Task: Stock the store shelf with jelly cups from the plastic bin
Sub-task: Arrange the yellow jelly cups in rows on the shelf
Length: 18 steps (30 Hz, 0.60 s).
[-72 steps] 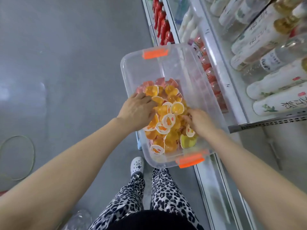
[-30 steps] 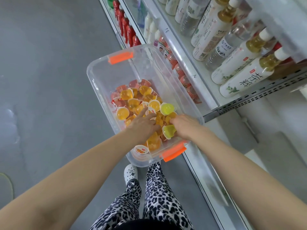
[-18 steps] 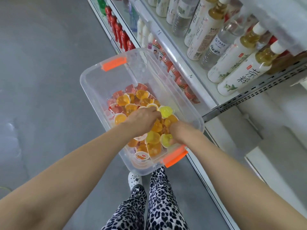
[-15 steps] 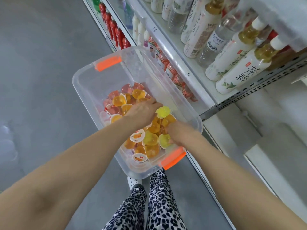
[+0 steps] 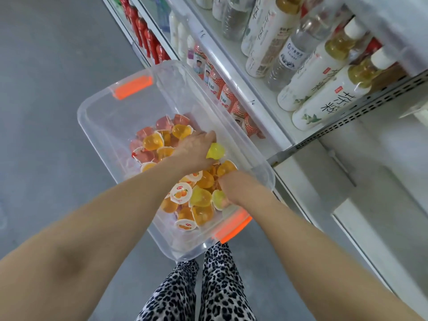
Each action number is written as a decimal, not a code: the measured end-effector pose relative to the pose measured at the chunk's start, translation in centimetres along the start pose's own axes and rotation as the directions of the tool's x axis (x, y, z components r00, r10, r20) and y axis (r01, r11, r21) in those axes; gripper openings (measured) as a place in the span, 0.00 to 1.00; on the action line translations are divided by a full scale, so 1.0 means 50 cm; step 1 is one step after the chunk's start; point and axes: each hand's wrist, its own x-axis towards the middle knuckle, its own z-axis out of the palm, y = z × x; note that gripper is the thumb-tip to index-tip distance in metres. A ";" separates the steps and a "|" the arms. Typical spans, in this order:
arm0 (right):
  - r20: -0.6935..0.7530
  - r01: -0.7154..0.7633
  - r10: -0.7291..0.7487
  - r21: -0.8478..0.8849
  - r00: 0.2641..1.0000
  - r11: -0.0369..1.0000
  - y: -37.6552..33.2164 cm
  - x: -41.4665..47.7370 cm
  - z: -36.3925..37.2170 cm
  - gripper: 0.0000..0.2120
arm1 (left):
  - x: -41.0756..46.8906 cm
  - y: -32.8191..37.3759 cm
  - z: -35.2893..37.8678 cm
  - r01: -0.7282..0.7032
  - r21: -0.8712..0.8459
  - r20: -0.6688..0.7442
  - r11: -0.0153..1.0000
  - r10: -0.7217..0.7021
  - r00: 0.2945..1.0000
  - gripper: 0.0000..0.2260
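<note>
A clear plastic bin (image 5: pixel 111 126) with orange handles holds a heap of jelly cups (image 5: pixel 162 144) in orange, red and yellow. My left hand (image 5: pixel 195 150) is inside the bin with its fingers curled round a yellow jelly cup (image 5: pixel 216 151). My right hand (image 5: pixel 231 187) is dug into the heap near the bin's near end, fingers curled among the cups and touching a pale yellow cup (image 5: pixel 218 199). What it grips is hidden under the hand. The store shelf (image 5: pixel 243 72) runs along the right of the bin.
Tall white and clear drink bottles (image 5: pixel 324 89) lie on the upper shelf. Small red-patterned jars (image 5: pixel 225 95) line the lower shelf beside the bin, red bottles (image 5: pixel 148 35) stand farther back. Grey floor (image 5: pixel 46 112) lies left. My leopard-print trousers (image 5: pixel 199 288) are below the bin.
My left hand has moved toward the bin's right side and closed round the yellow cup. My right hand has pushed deeper into the heap. The view has swung closer to the shelf.
</note>
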 end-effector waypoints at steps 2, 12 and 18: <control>-0.019 -0.003 0.003 -0.018 1.000 1.000 -0.002 -0.009 -0.007 0.08 | -0.017 -0.008 -0.025 0.021 -0.066 -0.032 0.998 -0.023 0.999 0.24; -0.484 0.024 0.095 0.235 0.870 0.972 0.012 -0.140 -0.030 0.22 | -0.127 -0.028 -0.115 0.051 -0.234 -0.178 0.971 -0.094 0.980 0.24; -0.716 0.173 0.124 0.326 0.687 0.929 0.022 -0.233 -0.008 0.25 | -0.187 0.017 -0.159 -0.020 -0.267 -0.244 0.963 -0.047 0.969 0.27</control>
